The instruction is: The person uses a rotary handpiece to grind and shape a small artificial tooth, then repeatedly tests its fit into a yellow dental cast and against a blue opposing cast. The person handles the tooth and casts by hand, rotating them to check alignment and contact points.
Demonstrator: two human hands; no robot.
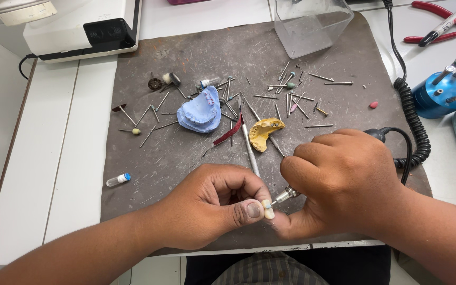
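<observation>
**Two hands close over a small tooth-shaped piece at the mat's near edge**

The left hand (212, 208) is curled into a loose fist, thumb and forefinger pressed together on a small pale tooth-shaped piece (268, 209), which sits at the thumb tip just above the near edge of the grey mat (143, 158). The right hand (344, 182) is wrapped around a rotary handpiece (286, 195) (only its metal nose and fine bur show below the fingers), and the tip touches the pale piece. The two thumbs meet beside it.

A black coiled cable (412, 121) runs from behind the right hand up the mat's right side. Just beyond the hands lie a slim metal hand tool (249, 148), a yellow dental cast (266, 133) and a dark red strip (228, 136); farther up is a blue dental cast (201, 111), with many loose burs and pins (296, 97) scattered around. A small vial with a blue cap (118, 180) lies at the mat's left edge. At the far edge stands a clear plastic box (312, 24); off the mat to the right are a blue bur stand (442, 92) and red-handled pliers (439, 21).
</observation>
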